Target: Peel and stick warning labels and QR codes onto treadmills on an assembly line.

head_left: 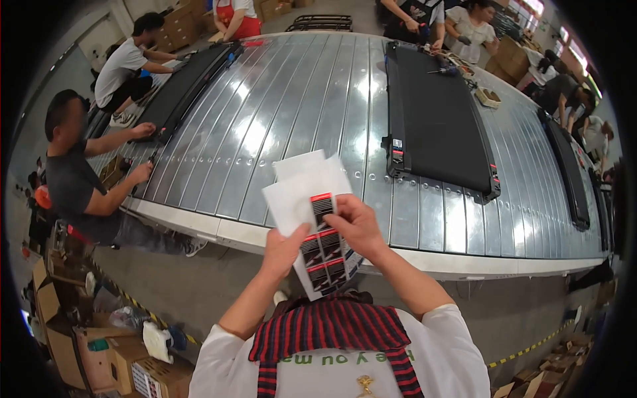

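Note:
In front of my chest, my left hand [284, 251] grips a small stack of white sheets [292, 192] by the left edge, thumb on top. Black labels with red bands [322, 249] run in rows down the front sheet. My right hand [360, 227] is closed at the upper right of this sheet, thumb and fingers pinching the edge of the topmost label [321, 202]. Whether that label is lifted off its backing I cannot tell. Both hands are above the near edge of the metal-topped conveyor table [298, 99].
A black treadmill deck [438, 119] lies on the table ahead right; another [189, 89] lies at the left, with two people beside it. More people stand along the far side and right. Cardboard boxes [123, 358] crowd the floor at lower left. An open carton [488, 97] holds small parts.

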{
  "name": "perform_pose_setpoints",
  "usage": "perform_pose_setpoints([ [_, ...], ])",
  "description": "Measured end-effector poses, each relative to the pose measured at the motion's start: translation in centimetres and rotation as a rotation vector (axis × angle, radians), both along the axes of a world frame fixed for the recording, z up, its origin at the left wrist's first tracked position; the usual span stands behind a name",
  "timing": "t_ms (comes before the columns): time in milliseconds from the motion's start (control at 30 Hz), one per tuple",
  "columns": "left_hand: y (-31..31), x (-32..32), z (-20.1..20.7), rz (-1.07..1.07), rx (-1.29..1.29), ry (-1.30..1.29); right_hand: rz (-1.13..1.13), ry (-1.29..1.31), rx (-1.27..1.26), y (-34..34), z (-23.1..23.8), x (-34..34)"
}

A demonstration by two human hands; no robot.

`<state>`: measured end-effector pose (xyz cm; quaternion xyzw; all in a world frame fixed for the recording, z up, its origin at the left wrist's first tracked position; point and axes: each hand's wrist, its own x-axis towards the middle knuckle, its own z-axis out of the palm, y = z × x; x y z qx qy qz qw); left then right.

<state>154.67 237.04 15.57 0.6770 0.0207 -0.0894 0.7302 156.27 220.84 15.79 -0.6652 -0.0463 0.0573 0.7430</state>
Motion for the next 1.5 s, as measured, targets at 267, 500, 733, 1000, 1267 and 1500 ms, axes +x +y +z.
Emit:
perform_pose_setpoints([
  [267,14.1,-0.7,-0.3,0.343,-0.262,-0.117,-0.181,-0.573,-0.348,16.0,0.8,0.3],
  [500,25.3,-2.7,-0.6,0.314,0.117,-0.186,0.111,-0.375,-0.279,28.1,-0.3,-0.3],
  [733,32.5,-4.9,-2.1,0.384,0.087,-0.196,0.321,-0.119,-0.138,35.6,-1.6,-1.6],
  [1000,34.8,-4.5,-2.2,0.382,0.106,-0.185,0.332,-0.147,-0.225,37.2,-1.6,-0.5],
  [1267,34.1,-1.5,-0.2,0.394,0.016,-0.215,0.378,-0.197,-0.053,35.8,-1.4,3.9],
  [1500,32.1,5.3,-0.9,0.568,0.063,-0.303,0.046,-0.229,0.216,30.9,-0.1,9.8],
])
